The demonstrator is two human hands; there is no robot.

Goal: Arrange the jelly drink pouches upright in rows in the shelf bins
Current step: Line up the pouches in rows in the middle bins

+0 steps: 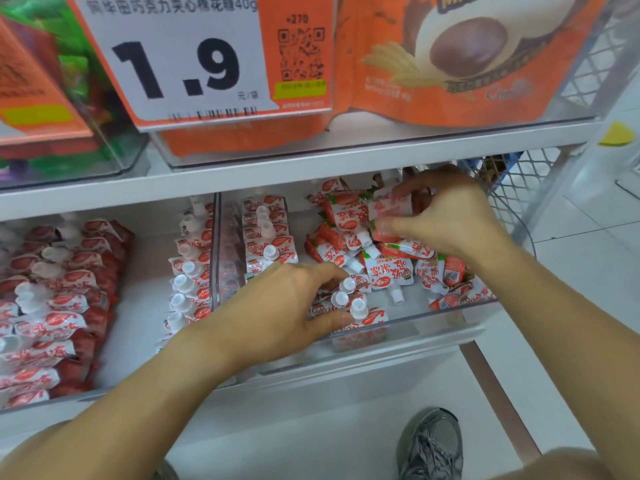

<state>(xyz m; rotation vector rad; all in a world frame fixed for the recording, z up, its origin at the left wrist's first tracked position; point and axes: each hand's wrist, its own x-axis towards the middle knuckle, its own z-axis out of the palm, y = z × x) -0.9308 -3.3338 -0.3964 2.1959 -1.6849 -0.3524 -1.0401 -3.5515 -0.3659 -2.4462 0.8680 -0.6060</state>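
Red-and-white jelly drink pouches with white caps fill two clear shelf bins. In the right bin (450,322) a row of upright pouches (265,237) runs along its left wall, and a loose heap of pouches (391,268) lies across its middle and right. My left hand (294,306) grips a small bunch of upright pouches (349,299) at the bin's front. My right hand (446,216) reaches to the back of the heap and pinches a pouch (389,206) there. The left bin (145,299) holds upright pouches in rows (59,299).
The shelf above carries clear bins of orange snack bags (467,57) behind a price tag reading 1.9 (180,64). A white wire mesh panel (519,188) closes the shelf's right end. Below lie a white tiled floor and my grey shoe (433,445).
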